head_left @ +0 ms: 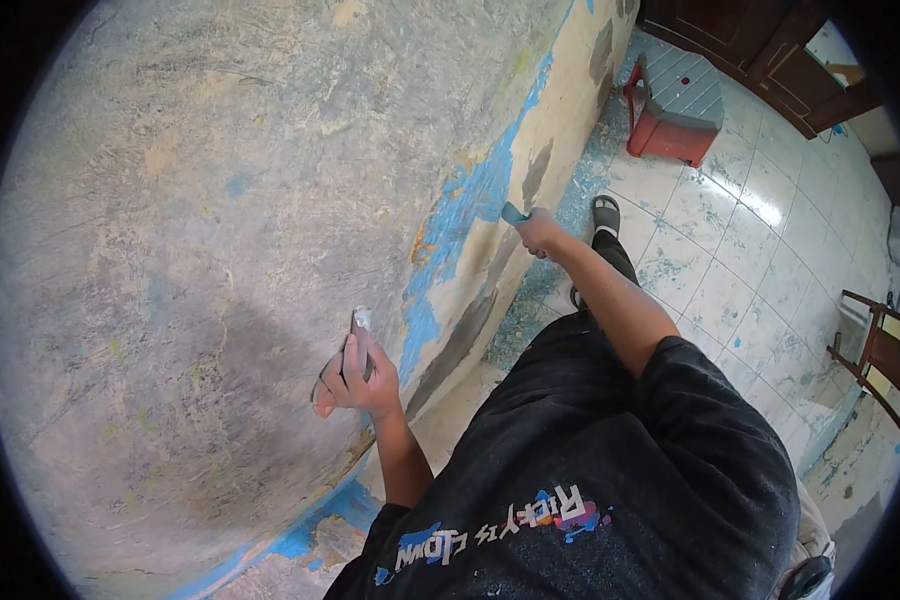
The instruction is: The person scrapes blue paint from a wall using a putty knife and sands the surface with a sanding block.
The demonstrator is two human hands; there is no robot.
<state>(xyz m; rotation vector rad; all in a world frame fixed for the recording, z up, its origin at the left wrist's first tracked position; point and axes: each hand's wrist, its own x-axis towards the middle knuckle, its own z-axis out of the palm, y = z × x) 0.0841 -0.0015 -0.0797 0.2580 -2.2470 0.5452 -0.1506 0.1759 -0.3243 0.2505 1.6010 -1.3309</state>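
Observation:
My right hand (542, 236) is closed around a scraper (513, 213), its teal, paint-coloured end right at the blue paint strip (485, 190) on the wall. Further left, my left hand (362, 378) holds up a narrow grey tool (361, 322) with a whitish, smeared tip, in front of the bare plaster wall (190, 200); I cannot tell its exact kind. Cream paint with grey bare patches (460, 345) runs along the wall to the right of the blue strip.
Blue flakes and dust litter the white tiled floor (715, 250). A step stool (682, 95) with a grey top and red legs stands by the dark wooden doors (740, 40). One sandalled foot (606, 215) is near the wall. A wooden chair (882, 355) is at the right.

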